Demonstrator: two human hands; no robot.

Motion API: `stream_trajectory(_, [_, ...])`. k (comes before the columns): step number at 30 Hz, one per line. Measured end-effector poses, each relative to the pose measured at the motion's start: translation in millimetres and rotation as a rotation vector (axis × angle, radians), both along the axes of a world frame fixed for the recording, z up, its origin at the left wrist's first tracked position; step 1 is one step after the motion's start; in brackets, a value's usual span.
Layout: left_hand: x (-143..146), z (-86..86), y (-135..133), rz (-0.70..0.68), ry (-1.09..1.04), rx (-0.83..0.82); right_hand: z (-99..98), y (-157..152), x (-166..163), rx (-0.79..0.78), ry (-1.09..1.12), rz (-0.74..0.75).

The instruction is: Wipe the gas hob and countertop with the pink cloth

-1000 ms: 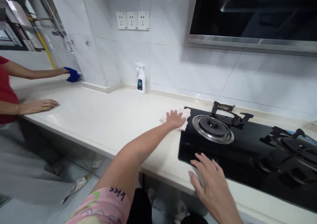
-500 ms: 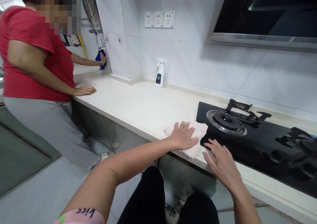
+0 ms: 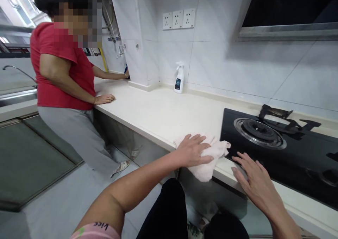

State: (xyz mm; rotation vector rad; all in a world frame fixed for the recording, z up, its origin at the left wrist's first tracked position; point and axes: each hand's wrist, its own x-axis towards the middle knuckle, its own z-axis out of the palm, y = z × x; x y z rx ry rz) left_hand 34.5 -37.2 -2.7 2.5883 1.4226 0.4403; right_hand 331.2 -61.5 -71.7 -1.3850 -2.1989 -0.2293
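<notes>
White countertop (image 3: 155, 108) bears a cloth (image 3: 218, 151) under left hand (image 3: 192, 152), near right hand (image 3: 255, 179).

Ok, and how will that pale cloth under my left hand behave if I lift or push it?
Probably floppy: the cloth droops over the front edge of the counter. Likely light too, since it looks like thin fabric. If pushed, it may bunch up, as it's already creased beside your left hand.

Cloth (image 3: 217, 151) on counter (image 3: 163, 108) beside stove (image 3: 303, 161)
</notes>
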Motion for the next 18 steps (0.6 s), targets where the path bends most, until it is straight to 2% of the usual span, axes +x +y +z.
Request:
stream_trajectory(4, [-51.8, 10.0, 19.1, 0.194, 0.022, -0.076, 3.4, -1.1, -2.6, -0.029, 0.006, -0.008])
stream_trajectory(7, [-109.1, 12.0, 32.7, 0.4, 0.053, -0.05, 4.1, -1.0, -3.4, -0.039, 0.013, -0.016])
stream_trajectory(10, [-175.7, 5.5, 42.1, 0.663, 0.027, -0.006, 3.1, -0.1, -2.8, -0.039, 0.008, -0.015])
stream_trajectory(13, [-231.4, -6.3, 45.5, 0.88, -0.123, 0.079, 2.3, 0.8, -2.7, -0.037, 0.002, -0.017])
stream_trajectory(15, [-251.0, -14.1, 45.8, 0.963, -0.284, 0.176, 2.6, 0.8, -3.8, -0.027, 0.008, -0.022])
stream_trajectory(18, [-249.3, -23.7, 46.2, 1.029, -0.425, 0.309, 4.2, -0.1, -6.8, -0.021, 0.019, -0.024])
